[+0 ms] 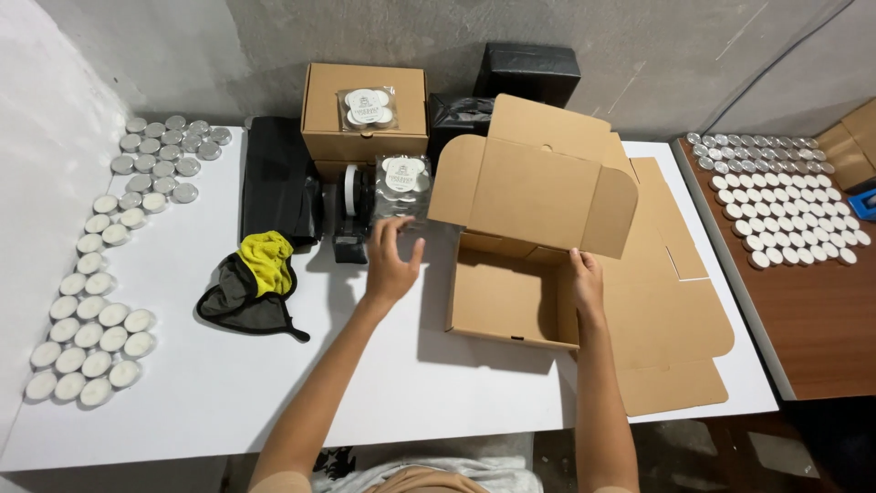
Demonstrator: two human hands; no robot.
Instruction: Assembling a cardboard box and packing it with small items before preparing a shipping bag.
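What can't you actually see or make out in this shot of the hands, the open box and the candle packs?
- Head view: the near floor of the open cardboard box is hidden by its front wall.
- Whether the left hand touches the clear candle pack cannot be told.
- The right hand rests on the box's right wall; its fingertips are hidden.
- Labels on the packs are too small.
- The blue item is cut off by the right edge.

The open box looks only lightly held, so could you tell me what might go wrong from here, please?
1. The right hand steadies the box at one wall only; a nudge could slide it on the table.
2. The left hand reaches toward the candle pack standing upright; it may tip.
3. The raised lid could fall shut.
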